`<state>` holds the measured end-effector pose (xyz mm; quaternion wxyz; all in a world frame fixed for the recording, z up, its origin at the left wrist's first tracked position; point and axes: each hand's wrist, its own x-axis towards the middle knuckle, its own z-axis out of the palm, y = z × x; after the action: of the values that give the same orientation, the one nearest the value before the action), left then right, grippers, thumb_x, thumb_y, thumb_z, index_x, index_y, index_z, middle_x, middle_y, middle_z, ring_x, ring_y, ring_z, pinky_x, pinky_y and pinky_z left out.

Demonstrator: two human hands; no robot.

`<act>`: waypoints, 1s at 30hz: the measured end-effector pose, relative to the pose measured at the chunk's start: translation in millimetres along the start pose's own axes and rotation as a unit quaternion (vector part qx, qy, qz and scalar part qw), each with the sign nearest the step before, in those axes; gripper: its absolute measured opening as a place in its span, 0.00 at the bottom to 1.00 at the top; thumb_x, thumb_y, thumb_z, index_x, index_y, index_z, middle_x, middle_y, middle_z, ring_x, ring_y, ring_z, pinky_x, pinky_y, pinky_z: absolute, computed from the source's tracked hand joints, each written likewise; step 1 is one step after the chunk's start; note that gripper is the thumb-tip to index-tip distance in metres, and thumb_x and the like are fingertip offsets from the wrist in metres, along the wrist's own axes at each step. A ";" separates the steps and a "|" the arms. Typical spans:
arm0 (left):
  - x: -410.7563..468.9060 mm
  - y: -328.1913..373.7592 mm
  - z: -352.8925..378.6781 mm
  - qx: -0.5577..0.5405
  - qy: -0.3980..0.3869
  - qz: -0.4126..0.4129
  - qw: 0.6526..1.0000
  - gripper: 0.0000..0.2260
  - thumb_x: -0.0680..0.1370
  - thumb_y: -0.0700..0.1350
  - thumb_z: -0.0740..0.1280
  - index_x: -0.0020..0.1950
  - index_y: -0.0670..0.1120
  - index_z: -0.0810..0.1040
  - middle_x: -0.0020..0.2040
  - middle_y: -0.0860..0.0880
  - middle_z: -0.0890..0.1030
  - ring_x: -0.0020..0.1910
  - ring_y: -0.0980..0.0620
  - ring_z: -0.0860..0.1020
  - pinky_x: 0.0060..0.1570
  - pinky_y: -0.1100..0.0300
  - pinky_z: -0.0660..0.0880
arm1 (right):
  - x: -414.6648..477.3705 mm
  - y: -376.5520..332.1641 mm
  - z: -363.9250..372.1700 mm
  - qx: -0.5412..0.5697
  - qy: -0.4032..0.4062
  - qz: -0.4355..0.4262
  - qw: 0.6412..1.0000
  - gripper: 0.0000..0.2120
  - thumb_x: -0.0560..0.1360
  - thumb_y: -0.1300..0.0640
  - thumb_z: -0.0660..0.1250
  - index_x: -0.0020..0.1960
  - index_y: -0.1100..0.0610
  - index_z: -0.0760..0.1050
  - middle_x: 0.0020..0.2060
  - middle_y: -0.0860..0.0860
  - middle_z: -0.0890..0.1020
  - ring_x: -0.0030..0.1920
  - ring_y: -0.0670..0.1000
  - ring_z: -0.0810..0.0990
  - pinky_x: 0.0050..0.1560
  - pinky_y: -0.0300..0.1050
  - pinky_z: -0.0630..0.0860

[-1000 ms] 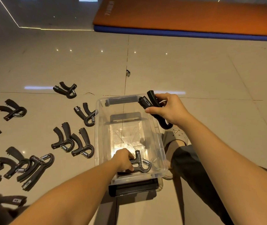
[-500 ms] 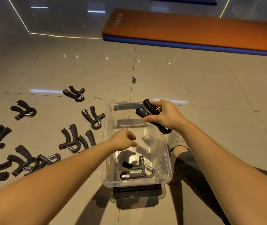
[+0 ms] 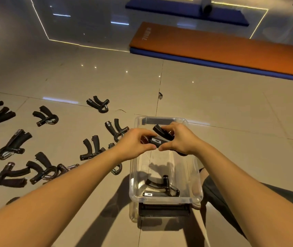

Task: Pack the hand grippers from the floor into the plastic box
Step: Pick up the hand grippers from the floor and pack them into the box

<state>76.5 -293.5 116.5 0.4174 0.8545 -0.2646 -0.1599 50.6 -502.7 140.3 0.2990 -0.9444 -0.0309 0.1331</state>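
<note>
A clear plastic box point(image 3: 200, 177) stands on the tiled floor in front of me. One black hand gripper point(image 3: 161, 188) lies at its near end. Over the far half of the box, my right hand point(image 3: 181, 138) and my left hand point(image 3: 135, 141) both hold a second black hand gripper point(image 3: 160, 138), fingers curled round its handles. Several more black hand grippers point(image 3: 44, 116) lie spread on the floor to the left of the box.
A black lid or tray point(image 3: 163, 210) sits under the box's near end. An orange mat point(image 3: 213, 49) on a blue one lies at the far right, with another blue mat point(image 3: 177, 9) beyond. My leg point(image 3: 231, 196) is right of the box.
My left hand let go of the gripper at the box's near end, rose, and joined my right hand on the second gripper. The view tilted up.
</note>
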 end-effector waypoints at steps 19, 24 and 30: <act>1.5 -18.6 -44.3 -0.311 0.062 -0.189 0.929 0.11 0.79 0.51 0.70 0.54 0.46 0.86 0.45 0.44 0.86 0.41 0.51 0.80 0.51 0.54 0.74 | -3.7 22.2 -12.6 0.229 0.112 0.057 0.965 0.08 0.75 0.61 0.73 0.55 0.56 0.82 0.44 0.52 0.86 0.45 0.52 0.85 0.55 0.54 0.81; 2.8 -22.6 -46.3 -0.332 0.064 -0.208 0.918 0.11 0.80 0.49 0.70 0.57 0.43 0.84 0.44 0.42 0.84 0.37 0.52 0.79 0.43 0.58 0.78 | -6.7 18.0 -15.1 0.243 0.075 0.045 0.966 0.07 0.76 0.59 0.72 0.54 0.58 0.81 0.43 0.53 0.87 0.42 0.53 0.86 0.49 0.51 0.82; 3.2 -26.2 -40.4 -0.259 0.093 -0.172 0.946 0.06 0.78 0.51 0.72 0.53 0.53 0.85 0.48 0.45 0.83 0.49 0.44 0.81 0.55 0.47 0.78 | -9.2 19.5 -14.4 0.268 0.084 0.054 0.958 0.08 0.77 0.59 0.71 0.55 0.59 0.81 0.42 0.55 0.87 0.39 0.54 0.86 0.46 0.49 0.82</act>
<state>107.3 -256.6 119.7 0.6134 0.7604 -0.0236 -0.2123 45.2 -527.9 142.6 0.5346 -0.8379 0.0824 0.0730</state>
